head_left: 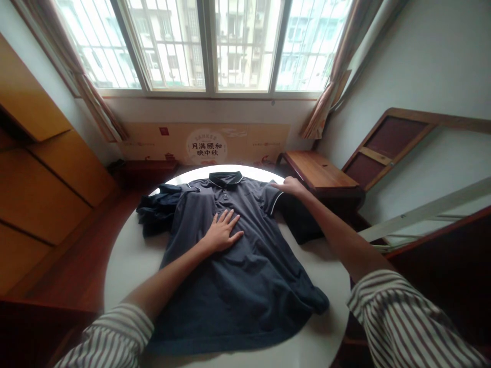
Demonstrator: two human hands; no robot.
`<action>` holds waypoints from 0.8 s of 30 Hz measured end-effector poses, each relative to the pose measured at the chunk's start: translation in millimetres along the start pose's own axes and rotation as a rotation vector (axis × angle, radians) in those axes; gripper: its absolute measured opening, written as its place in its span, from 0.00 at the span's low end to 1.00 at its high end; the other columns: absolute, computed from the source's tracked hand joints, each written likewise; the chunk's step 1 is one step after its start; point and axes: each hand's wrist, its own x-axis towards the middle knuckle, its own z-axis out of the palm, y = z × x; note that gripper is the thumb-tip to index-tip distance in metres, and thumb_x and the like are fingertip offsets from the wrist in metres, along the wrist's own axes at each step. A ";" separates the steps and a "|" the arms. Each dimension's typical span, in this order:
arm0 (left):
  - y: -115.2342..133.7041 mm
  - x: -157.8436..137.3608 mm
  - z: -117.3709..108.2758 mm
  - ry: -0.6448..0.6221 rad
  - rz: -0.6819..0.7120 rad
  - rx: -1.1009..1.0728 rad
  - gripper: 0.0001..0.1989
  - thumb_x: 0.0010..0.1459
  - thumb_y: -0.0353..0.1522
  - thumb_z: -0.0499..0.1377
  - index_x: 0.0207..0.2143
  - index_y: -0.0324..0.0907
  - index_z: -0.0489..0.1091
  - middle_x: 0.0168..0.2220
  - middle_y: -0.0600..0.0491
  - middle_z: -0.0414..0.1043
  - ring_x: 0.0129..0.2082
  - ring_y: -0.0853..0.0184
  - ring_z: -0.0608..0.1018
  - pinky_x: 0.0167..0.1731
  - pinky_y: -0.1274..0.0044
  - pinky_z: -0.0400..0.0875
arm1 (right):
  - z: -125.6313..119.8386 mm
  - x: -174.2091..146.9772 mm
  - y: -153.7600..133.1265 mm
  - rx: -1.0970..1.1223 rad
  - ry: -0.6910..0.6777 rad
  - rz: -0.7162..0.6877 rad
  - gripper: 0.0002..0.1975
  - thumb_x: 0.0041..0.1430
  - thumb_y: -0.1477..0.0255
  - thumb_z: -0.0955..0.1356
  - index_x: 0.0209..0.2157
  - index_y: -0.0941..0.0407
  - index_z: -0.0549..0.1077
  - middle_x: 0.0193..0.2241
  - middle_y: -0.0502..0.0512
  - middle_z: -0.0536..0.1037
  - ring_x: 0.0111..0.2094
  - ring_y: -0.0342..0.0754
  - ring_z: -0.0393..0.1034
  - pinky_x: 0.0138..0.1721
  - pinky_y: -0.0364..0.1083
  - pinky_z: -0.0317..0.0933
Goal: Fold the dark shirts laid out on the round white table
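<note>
Our spread left hand (223, 232) is resting on the shirt (230, 291), probably steadying it; our right hand (292, 187) is touching the sleeve (270, 198), grip unclear.

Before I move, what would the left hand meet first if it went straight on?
The left hand appears to lie on the dark polo shirt, so more of it comes first, then probably the area beside the collar; depth is unclear.

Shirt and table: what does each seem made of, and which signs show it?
Shirt: soft, matte fabric, probably knit cotton or a blend; it drapes in loose wrinkles.
Table: smooth white top, glossy where light glares at the far edge; laminate, plastic or glass, unclear.
</note>
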 end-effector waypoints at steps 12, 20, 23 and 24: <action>1.4 0.4 0.3 0.015 -0.002 -0.014 0.36 0.66 0.53 0.44 0.69 0.45 0.52 0.71 0.44 0.46 0.70 0.49 0.50 0.65 0.50 0.46 | -14.0 43.1 -11.0 0.047 0.151 -0.146 0.16 0.58 0.73 0.68 0.48 0.61 0.78 0.45 0.64 0.80 0.45 0.53 0.75 0.44 0.45 0.67; 2.4 -0.3 -1.0 0.003 -0.006 -0.014 0.36 0.66 0.54 0.44 0.69 0.45 0.52 0.71 0.44 0.46 0.70 0.49 0.49 0.65 0.50 0.46 | -24.2 53.6 27.1 -0.158 0.155 -0.011 0.11 0.59 0.72 0.69 0.41 0.58 0.81 0.44 0.65 0.79 0.45 0.56 0.74 0.46 0.51 0.66; 3.2 0.0 -2.4 -0.013 -0.002 -0.014 0.37 0.66 0.53 0.44 0.69 0.44 0.52 0.71 0.43 0.45 0.70 0.49 0.49 0.64 0.49 0.45 | -10.5 47.9 25.5 -0.164 0.130 -0.023 0.12 0.57 0.74 0.70 0.42 0.64 0.80 0.48 0.74 0.75 0.50 0.61 0.70 0.50 0.54 0.63; 3.5 0.2 -3.1 -0.018 -0.002 -0.013 0.36 0.66 0.53 0.44 0.69 0.43 0.52 0.71 0.43 0.44 0.70 0.48 0.48 0.64 0.48 0.45 | -6.6 47.2 21.1 -0.159 0.134 -0.042 0.13 0.57 0.75 0.70 0.43 0.66 0.79 0.51 0.77 0.73 0.53 0.63 0.67 0.52 0.56 0.61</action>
